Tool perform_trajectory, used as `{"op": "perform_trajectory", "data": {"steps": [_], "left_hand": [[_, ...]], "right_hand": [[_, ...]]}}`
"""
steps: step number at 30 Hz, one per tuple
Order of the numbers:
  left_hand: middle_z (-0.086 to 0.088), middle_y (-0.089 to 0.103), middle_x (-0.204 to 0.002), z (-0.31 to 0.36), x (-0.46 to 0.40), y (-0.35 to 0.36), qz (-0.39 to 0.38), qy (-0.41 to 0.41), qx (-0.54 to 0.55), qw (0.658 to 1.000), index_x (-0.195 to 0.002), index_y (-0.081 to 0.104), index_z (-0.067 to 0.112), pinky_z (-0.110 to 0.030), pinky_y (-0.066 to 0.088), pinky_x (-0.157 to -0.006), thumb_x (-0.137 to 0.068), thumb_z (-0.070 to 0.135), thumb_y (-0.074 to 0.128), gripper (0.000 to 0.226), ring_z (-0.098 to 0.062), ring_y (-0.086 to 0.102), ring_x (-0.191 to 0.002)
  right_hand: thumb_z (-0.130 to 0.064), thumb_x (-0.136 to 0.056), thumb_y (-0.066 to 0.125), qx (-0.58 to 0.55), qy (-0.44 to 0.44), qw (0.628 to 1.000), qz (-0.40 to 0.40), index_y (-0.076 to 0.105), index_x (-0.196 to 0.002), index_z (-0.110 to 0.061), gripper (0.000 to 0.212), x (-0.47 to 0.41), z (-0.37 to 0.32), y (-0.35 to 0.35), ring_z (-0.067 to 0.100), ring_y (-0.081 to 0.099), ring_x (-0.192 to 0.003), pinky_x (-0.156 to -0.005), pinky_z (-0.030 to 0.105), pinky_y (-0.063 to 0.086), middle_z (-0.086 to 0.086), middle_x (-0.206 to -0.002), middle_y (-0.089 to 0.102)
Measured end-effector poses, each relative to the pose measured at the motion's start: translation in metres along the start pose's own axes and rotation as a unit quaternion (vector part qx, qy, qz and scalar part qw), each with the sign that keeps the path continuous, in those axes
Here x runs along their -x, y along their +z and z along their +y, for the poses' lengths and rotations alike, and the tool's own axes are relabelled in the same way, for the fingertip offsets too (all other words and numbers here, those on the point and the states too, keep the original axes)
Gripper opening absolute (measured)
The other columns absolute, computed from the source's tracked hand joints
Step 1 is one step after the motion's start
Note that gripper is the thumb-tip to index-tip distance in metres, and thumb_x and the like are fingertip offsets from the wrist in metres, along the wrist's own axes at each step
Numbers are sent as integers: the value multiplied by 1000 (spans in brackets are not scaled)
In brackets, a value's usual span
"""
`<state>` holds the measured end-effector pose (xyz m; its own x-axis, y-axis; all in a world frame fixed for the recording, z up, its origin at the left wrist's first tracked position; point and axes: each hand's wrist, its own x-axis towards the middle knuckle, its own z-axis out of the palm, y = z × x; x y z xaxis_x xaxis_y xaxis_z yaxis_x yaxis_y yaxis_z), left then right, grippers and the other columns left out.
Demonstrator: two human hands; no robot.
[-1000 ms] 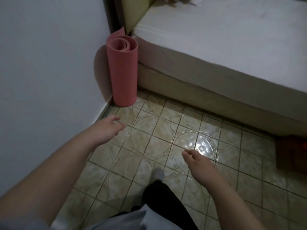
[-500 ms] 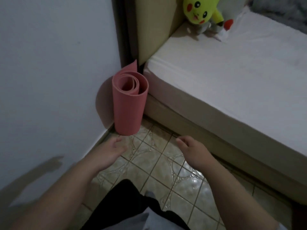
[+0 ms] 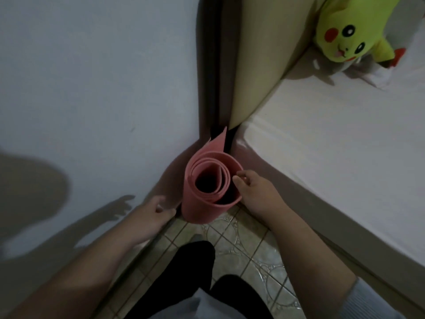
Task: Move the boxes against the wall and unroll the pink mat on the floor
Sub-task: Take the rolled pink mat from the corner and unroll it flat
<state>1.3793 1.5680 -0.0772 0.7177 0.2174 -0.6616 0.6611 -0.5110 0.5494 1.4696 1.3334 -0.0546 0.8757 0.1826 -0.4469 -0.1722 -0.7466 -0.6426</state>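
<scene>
One pink mat (image 3: 208, 201) was seen rolled and upright in the corner, between wall (image 3: 92, 88) and bed (image 3: 345, 157). It was flanked by two hands: right hand (image 3: 257, 192) touching its rim, fingers loosely curled; left hand (image 3: 151, 215) just beside, relaxed, nothing held.

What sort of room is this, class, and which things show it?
Most likely a bedroom: a mattress with a padded headboard, a yellow plush toy on it, and a tiled floor.
</scene>
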Motion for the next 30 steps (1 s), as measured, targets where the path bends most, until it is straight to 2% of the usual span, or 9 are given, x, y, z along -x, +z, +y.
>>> {"op": "perform_trajectory", "data": {"steps": [3,7,10,13,15,18,21,25,30], "left_hand": [[-11,54,-133,35,-50,-11,11,12,-32,999,-140,34,17,-26,38,-92,-83,41,60,66,-25,53,-117],[-12,49,-141,64,-113,-5,-35,34,-34,998,-141,35,19,-42,40,-106,-76,45,67,77,-28,50,-125],[-10,31,-153,65,-147,9,-14,1,-75,997,-147,21,20,-33,29,-111,-73,45,69,91,-27,35,-136],[-13,47,-141,60,-167,25,-40,-52,-26,997,-143,28,27,-46,46,-98,-67,41,75,90,-34,51,-122],[-10,59,-127,53,-174,33,-21,-56,-14,998,-136,38,27,-45,54,-84,-63,36,78,84,-31,60,-106],[-6,63,-111,47,-180,40,-8,-51,-31,998,-129,42,27,-28,50,-55,-62,32,79,77,-24,62,-86],[-4,63,-93,46,-183,42,-3,-31,-95,995,-110,48,27,-20,41,-41,-66,24,70,50,-16,61,-66],[1,58,-88,49,-178,44,-10,18,-100,995,-81,43,33,-21,36,-51,-70,17,65,28,-20,58,-77],[2,58,-90,46,-155,50,7,42,-75,996,-90,47,30,-24,36,-60,-72,13,62,29,-18,55,-83]], "right_hand": [[-41,-93,46,46,7,999,25,49,-131,-17,45,-40,3,6,31,47,-119,-97,39,41,14,-129,53],[-50,-87,50,133,48,990,10,34,-140,-19,64,-85,16,16,37,38,-127,-101,48,38,13,-139,40],[-56,-79,58,127,80,989,-16,20,-147,-21,85,-115,25,24,37,38,-130,-103,50,37,14,-145,37],[-55,-74,66,87,108,988,-69,13,-148,-23,97,-135,34,33,37,47,-125,-99,49,43,15,-141,44],[-53,-71,70,83,109,986,-99,14,-148,-25,100,-143,39,37,36,51,-121,-97,46,45,15,-138,48],[-50,-70,70,38,104,986,-123,15,-148,-29,97,-152,42,42,34,54,-118,-96,39,46,12,-135,53],[-45,-71,70,21,102,987,-126,18,-146,-27,93,-157,42,52,36,55,-115,-91,39,47,13,-131,54],[-21,-81,59,86,62,989,-99,37,-133,-15,57,-157,45,60,40,58,-106,-79,37,46,21,-119,58],[-14,-81,53,79,19,993,-81,49,-125,-16,44,-136,58,56,41,59,-100,-74,36,45,23,-110,61]]}}
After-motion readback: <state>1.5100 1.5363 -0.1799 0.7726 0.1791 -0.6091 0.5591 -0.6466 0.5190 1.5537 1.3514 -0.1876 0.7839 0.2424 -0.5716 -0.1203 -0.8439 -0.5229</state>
